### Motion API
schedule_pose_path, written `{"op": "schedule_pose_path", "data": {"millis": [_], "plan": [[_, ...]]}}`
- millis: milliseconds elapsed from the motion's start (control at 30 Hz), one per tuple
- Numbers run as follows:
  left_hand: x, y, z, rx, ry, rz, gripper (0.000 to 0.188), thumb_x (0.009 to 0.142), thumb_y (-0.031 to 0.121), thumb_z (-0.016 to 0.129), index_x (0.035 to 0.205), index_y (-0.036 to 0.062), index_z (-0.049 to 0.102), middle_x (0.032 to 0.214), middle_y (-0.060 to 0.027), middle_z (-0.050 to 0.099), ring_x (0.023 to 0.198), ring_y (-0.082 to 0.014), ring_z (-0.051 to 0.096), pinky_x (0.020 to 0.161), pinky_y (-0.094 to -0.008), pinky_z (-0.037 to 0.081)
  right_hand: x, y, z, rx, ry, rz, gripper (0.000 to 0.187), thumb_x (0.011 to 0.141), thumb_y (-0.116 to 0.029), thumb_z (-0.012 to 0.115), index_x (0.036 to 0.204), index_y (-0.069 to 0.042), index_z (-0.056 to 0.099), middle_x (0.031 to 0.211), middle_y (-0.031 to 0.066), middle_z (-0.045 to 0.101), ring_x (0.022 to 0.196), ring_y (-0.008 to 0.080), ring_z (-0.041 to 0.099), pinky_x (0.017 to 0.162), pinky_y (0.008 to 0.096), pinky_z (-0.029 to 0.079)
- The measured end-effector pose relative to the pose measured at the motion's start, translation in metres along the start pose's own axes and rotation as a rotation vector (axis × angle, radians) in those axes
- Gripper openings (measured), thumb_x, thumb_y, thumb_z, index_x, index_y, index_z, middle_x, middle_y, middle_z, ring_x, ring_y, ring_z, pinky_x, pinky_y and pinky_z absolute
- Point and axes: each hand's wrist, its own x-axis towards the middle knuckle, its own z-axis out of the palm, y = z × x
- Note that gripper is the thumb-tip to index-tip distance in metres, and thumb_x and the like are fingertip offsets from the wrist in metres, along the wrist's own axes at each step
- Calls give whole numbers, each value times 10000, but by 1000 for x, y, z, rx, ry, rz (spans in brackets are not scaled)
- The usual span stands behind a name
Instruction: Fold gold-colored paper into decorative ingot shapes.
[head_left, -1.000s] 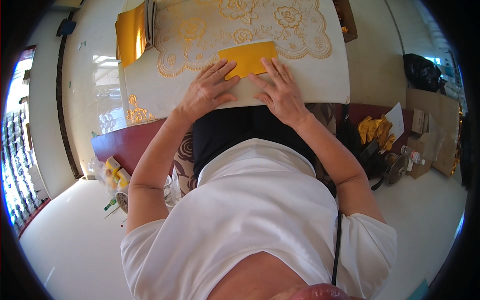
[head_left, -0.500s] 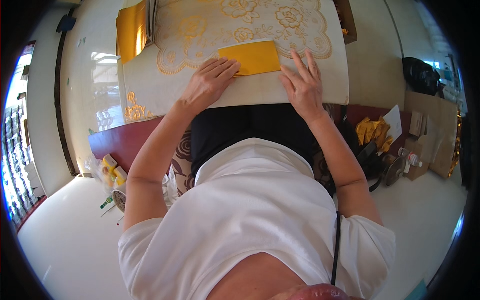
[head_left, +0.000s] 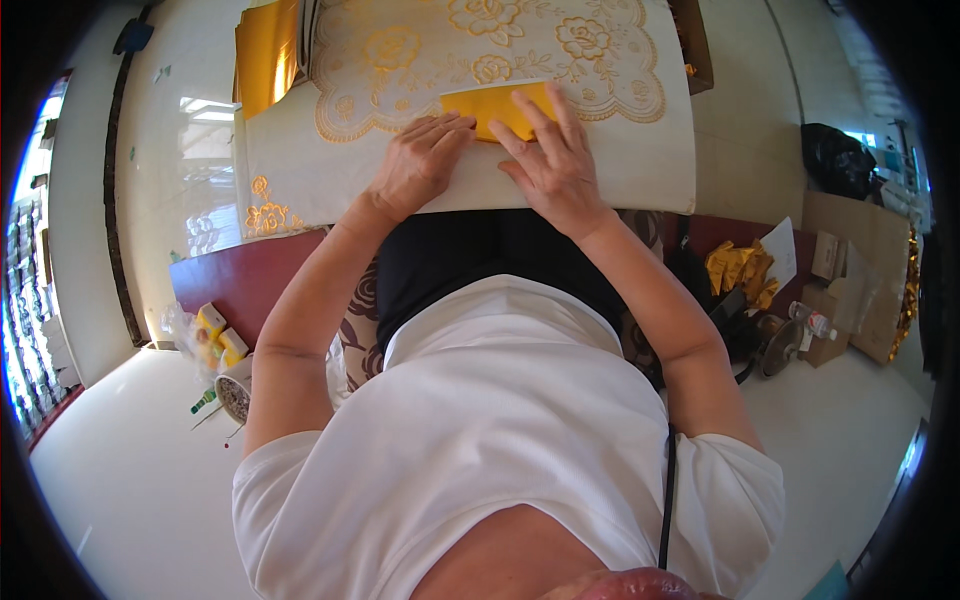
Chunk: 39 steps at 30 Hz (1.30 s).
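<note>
I had the L hand [head_left: 418,165] on the head cam at the L end of a gold sheet [head_left: 490,100], fingers tgthr & bent over that end; couldn't make out whether they pinched it or only pressed. The R hand [head_left: 560,175] I saw w/ fingers splayed, not closed on anything: a couple of them reached over the R part of the sheet, thumb out to the side, nearer the body. The sheet lay on the pale tbl [head_left: 345,190], toward the person's side, btwn the hands, w/ a thin white strip along its far edge; it overlapped the lower border of the gold flower pattern [head_left: 583,38]. Far L on the tbl I got a stack of gold sheets [head_left: 266,60], the top one curving over the side. Off to the R, below tbl level, I picked up crumpled gold pcs [head_left: 740,268], a clear bottle [head_left: 818,325], a cardboard box [head_left: 868,285] & a black bag [head_left: 838,160]. To the L: yellow pkgs [head_left: 215,325] nr a round container [head_left: 233,398].
</note>
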Motion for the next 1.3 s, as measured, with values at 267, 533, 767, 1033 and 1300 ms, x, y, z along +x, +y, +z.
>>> {"op": "schedule_pose_path", "data": {"millis": [267,533,767,1033,1300], "plan": [[-2,3,0,-35,50,-28,212,850,5,733,1052,45,682,1173,-124,744,1142,-312,707,971,-427,560,-23,48,17,-53,57,-3,178,778,-74,815,941,-101,748,1200,52,695,1347,349,541,1092,502,470],[3,14,9,-43,256,-289,138,810,84,821,880,18,723,1060,-112,658,1030,-327,593,913,-412,488,-14,63,15,233,22,182,118,818,-90,814,887,-62,722,1099,50,668,1230,341,582,1051,447,474],[8,12,22,23,291,-418,173,813,136,843,849,24,716,1019,-108,628,1016,-325,547,917,-430,456,-9,62,25,163,84,248,203,797,-132,845,817,-54,659,1017,53,630,1098,286,583,968,433,455],[11,11,24,111,254,-403,240,804,169,846,814,39,644,1027,-104,577,1013,-342,516,881,-439,452,-7,62,31,145,119,267,260,776,-149,864,769,-69,616,974,45,589,1022,280,559,927,427,445],[14,14,23,158,218,-432,242,810,164,854,820,17,662,1029,-107,597,1020,-326,516,901,-434,444,-4,57,31,80,86,339,275,779,-145,869,754,-41,615,966,58,602,1021,292,584,916,428,465]]}}
